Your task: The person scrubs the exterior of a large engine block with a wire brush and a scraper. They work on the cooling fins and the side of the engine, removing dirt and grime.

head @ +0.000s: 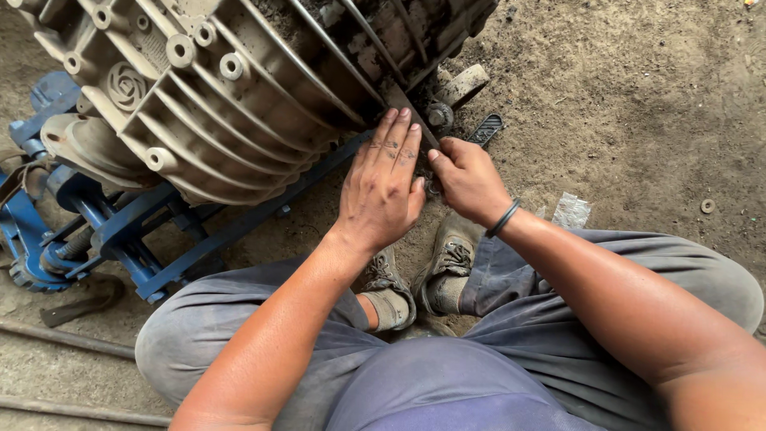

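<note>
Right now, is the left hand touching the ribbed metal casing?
Touching. The head view shows the left hand laid flat, its fingertips pressed against the lower edge of the ribbed metal casing, with no gap visible.

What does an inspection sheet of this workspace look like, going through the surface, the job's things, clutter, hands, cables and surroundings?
Surface: bare dirt floor, dusty and stained.
Job's things: large ribbed cast metal housing, grimy, resting on a blue steel frame.
Clutter: a small washer, a clear plastic scrap, a black ridged handle, two metal rods lying on the dirt.
Hands: left hand flat, fingers extended against the housing's lower edge; right hand curled at the same spot, black band on its wrist; what it pinches is hidden.
Cables: nothing seen.
Surroundings: the person squats, grey trousers, worn shoes.
</note>
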